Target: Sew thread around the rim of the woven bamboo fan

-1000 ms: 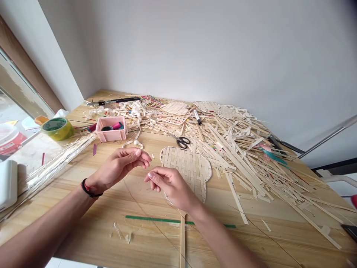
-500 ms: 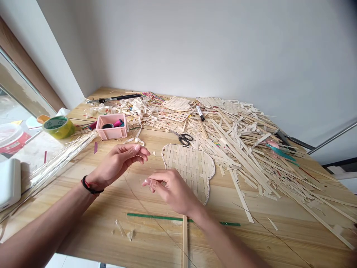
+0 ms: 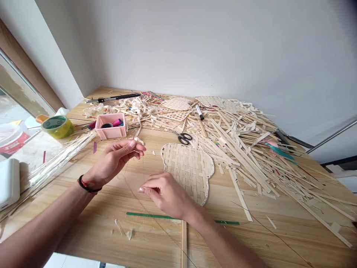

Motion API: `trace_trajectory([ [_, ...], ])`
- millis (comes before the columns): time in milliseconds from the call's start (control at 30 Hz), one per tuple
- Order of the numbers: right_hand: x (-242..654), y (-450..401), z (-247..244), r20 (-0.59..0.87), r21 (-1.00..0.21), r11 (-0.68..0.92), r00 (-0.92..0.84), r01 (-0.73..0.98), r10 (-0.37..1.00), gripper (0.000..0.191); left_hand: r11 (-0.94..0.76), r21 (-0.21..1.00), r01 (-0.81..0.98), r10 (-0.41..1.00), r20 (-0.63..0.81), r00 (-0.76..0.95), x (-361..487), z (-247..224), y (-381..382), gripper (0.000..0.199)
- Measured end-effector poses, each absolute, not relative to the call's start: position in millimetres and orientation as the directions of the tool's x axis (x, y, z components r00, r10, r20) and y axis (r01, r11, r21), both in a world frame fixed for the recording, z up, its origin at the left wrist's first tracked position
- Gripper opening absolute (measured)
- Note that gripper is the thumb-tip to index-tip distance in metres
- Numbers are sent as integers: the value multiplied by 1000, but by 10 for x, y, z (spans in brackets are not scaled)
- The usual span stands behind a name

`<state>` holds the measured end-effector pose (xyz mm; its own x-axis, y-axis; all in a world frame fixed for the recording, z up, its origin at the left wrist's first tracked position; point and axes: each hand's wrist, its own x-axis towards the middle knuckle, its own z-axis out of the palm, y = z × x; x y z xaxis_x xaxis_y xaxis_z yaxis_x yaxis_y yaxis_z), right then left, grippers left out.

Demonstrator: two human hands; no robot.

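Note:
A thin thread (image 3: 143, 167) runs between my two hands above the wooden table. My left hand (image 3: 118, 158) pinches its upper part between thumb and fingers, and a loose length hangs below that hand. Lower and to the right, my right hand (image 3: 164, 193) is closed on the thread with thumb and forefinger. The woven pale panel (image 3: 189, 167), wavy-edged with a stitched rim, lies flat just beyond my right hand. Under my right forearm lie a green strip (image 3: 147, 215) and a pale wooden strip (image 3: 184, 242).
Black-handled scissors (image 3: 184, 138) lie behind the panel. A pink basket (image 3: 111, 132) holds spools, with yellow-green tape (image 3: 57, 127) to its left. Loose pale strips (image 3: 245, 149) heap across the right and back. A white device (image 3: 9, 182) sits at far left.
My left hand has shifted slightly up and left. My right hand has moved slightly lower and left, its fingers closer together. The thread between them now shows as a straight line.

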<state>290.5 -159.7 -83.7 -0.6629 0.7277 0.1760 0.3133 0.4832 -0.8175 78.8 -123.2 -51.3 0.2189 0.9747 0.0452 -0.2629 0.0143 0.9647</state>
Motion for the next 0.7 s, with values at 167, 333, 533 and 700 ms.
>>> trace_trajectory([
  [167,2895,-1611,-889,167,-801,501,-681,327,713,35,-1,958,-287,985,50,163,737,-536,-1203,22],
  [333,2891,-1624,-861,124,-784,498,-694,369,709,36,-3,957,-292,985,53,163,718,-536,-1207,22],
  [533,2944,-1600,-768,194,-825,459,-597,330,778,30,-29,979,-204,970,77,230,767,-509,-1249,28],
  [700,2957,-1553,-740,283,-902,376,-364,214,887,29,-78,990,-115,937,113,332,794,-542,-1287,27],
])
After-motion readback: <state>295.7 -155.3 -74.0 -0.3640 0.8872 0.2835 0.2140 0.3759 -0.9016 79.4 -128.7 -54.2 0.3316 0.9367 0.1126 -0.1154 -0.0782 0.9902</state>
